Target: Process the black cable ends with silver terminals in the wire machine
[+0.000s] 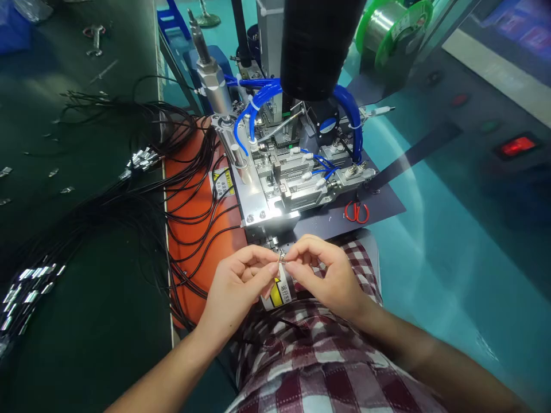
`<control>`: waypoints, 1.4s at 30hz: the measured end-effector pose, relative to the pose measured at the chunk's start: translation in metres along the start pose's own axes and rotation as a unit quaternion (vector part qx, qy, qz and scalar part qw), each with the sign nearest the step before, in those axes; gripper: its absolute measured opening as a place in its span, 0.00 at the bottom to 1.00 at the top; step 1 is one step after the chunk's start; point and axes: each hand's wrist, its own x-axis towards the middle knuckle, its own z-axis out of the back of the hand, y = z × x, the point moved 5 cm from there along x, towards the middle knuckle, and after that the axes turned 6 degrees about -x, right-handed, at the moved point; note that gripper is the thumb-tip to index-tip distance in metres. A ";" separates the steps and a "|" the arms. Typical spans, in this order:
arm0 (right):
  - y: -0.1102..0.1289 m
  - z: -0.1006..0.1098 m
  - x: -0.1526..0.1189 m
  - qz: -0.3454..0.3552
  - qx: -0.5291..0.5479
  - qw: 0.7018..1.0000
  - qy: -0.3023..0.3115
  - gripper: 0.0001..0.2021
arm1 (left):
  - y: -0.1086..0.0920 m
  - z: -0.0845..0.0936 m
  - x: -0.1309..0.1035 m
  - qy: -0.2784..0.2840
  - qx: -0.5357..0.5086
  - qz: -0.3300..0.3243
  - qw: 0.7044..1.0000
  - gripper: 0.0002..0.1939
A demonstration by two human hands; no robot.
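My left hand [241, 281] and my right hand [329, 278] meet in front of the machine, above my lap. The thumb and index finger of each are closed in a pinch on a small metal connector [282, 256]. Its finer shape is too small to make out, and the fingertips partly cover it. Just beyond my fingers is the front edge of the metal machine [267, 215], with a small fixture [272, 242] below it. A white and yellow label [282, 293] shows beneath my hands.
Black cables [193, 221] run across an orange surface [185, 160] to bundles with shiny connector ends [34, 289] on the dark table [107, 321]. Red-handled scissors [357, 212] lie right of the machine. A green wire spool [381, 34] and a dark overhead tube [321, 51] stand behind.
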 end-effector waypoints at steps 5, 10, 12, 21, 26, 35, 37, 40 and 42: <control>-0.018 -0.009 0.010 -0.147 0.165 0.966 0.136 0.06 | -0.005 -0.006 -0.001 0.032 -0.013 -0.014 0.999 0.09; -0.032 -0.018 0.017 -0.172 0.240 0.922 0.250 0.07 | -0.006 -0.008 -0.001 0.078 -0.025 -0.003 0.997 0.14; -0.031 -0.020 0.020 -0.111 0.237 0.931 0.256 0.08 | -0.004 -0.008 0.000 0.097 -0.035 0.022 0.994 0.15; -0.008 -0.015 0.031 0.125 0.081 0.952 0.268 0.06 | 0.005 -0.005 0.004 0.175 -0.061 0.162 0.969 0.12; -0.003 -0.013 0.033 0.135 0.054 0.948 0.283 0.04 | 0.011 -0.003 0.006 0.137 -0.055 0.165 0.975 0.12; -0.021 -0.005 0.010 -0.031 0.024 0.988 0.146 0.07 | 0.005 0.000 0.005 0.033 -0.011 0.080 0.996 0.11; -0.020 -0.006 0.006 -0.031 0.024 0.992 0.124 0.07 | 0.004 -0.001 0.004 0.034 -0.004 0.071 0.997 0.11; -0.019 -0.011 0.005 -0.044 0.053 0.991 0.114 0.06 | 0.002 -0.003 0.003 0.032 -0.008 0.059 0.998 0.11; -0.020 -0.014 0.005 -0.061 0.083 0.987 0.120 0.06 | 0.001 -0.004 0.002 0.028 -0.021 0.055 0.998 0.11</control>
